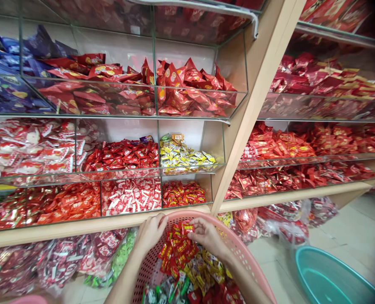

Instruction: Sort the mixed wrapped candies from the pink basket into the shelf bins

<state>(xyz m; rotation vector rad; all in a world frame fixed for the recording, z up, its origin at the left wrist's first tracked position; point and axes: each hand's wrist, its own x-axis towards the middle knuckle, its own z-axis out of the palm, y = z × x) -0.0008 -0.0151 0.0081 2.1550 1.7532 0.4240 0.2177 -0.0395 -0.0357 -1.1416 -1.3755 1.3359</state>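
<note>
A pink perforated plastic basket (pixel 249 257) stands against the lower shelf, with wrapped sweets inside. On its far left rim lies my left hand (pixel 151 231), closed over the edge. My right hand (pixel 208 236) is inside the far part of the basket, fingertips pinching a small red-wrapped candy (pixel 187 227) with yellow lettering. Beneath it are more red candies (pixel 178 252) of the same look. Nearer me lie yellow-wrapped candies (pixel 203 272), green and clear-wrapped sweets (pixel 166 290) and dark red packets (pixel 220 293).
Clear-fronted shelf bins hold sweets, among them red candies (pixel 184 194), yellow-white ones (pixel 184 154) and red-white ones (pixel 136 194). A wooden upright (pixel 249 118) divides the shelves. Bagged sweets (pixel 63 257) lie on the floor underneath. At the right sits a teal tub (pixel 335 278).
</note>
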